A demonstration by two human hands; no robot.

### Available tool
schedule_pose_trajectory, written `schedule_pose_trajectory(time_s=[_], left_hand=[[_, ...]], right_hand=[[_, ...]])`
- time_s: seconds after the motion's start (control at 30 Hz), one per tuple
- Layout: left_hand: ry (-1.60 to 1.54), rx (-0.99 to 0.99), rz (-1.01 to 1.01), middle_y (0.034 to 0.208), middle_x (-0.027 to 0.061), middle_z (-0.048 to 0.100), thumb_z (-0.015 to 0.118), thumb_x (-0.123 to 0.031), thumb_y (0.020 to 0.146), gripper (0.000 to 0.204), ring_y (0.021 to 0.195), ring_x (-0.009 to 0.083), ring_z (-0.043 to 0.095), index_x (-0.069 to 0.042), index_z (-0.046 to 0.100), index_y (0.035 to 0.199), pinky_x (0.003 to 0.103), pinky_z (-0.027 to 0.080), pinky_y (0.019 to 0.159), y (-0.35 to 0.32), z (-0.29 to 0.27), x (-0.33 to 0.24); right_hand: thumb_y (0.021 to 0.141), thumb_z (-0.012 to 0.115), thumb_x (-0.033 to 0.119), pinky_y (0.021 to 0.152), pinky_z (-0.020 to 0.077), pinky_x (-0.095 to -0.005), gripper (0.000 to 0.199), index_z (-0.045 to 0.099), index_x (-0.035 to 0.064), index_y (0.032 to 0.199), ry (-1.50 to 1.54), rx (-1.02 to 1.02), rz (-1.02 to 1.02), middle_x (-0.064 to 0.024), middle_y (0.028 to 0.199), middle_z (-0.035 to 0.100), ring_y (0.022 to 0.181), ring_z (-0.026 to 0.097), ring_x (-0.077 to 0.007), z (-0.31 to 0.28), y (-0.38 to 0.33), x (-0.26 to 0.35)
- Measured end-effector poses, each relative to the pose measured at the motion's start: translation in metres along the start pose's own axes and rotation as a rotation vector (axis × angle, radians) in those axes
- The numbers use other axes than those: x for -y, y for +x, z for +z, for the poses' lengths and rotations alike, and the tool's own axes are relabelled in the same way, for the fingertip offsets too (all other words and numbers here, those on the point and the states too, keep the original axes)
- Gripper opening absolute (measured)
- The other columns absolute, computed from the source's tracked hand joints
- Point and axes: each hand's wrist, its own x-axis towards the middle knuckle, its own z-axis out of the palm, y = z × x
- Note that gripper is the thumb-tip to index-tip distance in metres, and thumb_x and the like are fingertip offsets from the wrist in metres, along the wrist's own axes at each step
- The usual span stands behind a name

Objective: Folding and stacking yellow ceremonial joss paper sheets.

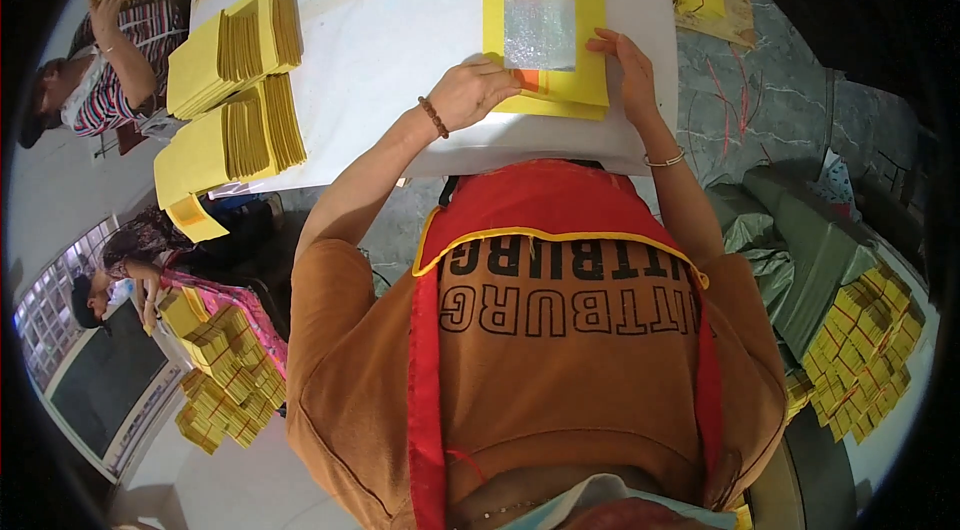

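yellow paper pile (pixel 570 90) unfinished, silver square (pixel 541 33) already on; left hand (pixel 470 97) apparently pinching paper, right hand (pixel 634 77) loose, fingers apart; stacks (pixel 203 68) at left look done.

Left fingers (pixel 500 81) curl together while right fingers (pixel 607 40) point inward.

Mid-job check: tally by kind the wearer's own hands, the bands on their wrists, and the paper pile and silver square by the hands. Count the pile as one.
Bare hands: 2 (left hand, right hand)
Brown beaded bracelet: 1
Thin bangle: 1
Yellow paper pile: 1
Silver square: 1
Total: 6
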Motion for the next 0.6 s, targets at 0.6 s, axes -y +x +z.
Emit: schedule_pose_trajectory(time_s=[0.6], left_hand=[[-0.451, 0.154, -0.461, 0.076, 0.0067, 0.066, 0.058, -0.013, 0.083, 0.02, 0.069, 0.0094, 0.058, 0.001, 0.066, 0.094, 0.024, 0.047, 0.063, 0.007, -0.009, 0.011]], right_hand=[[0.099, 0.032, 0.032, 0.1, 0.0323, -0.0312, 0.045, 0.056, -0.0032, 0.115, 0.015, 0.01, -0.037, -0.0086, 0.098, 0.065, 0.103, 0.054, -0.0161, 0.0, -0.002, -0.002]])
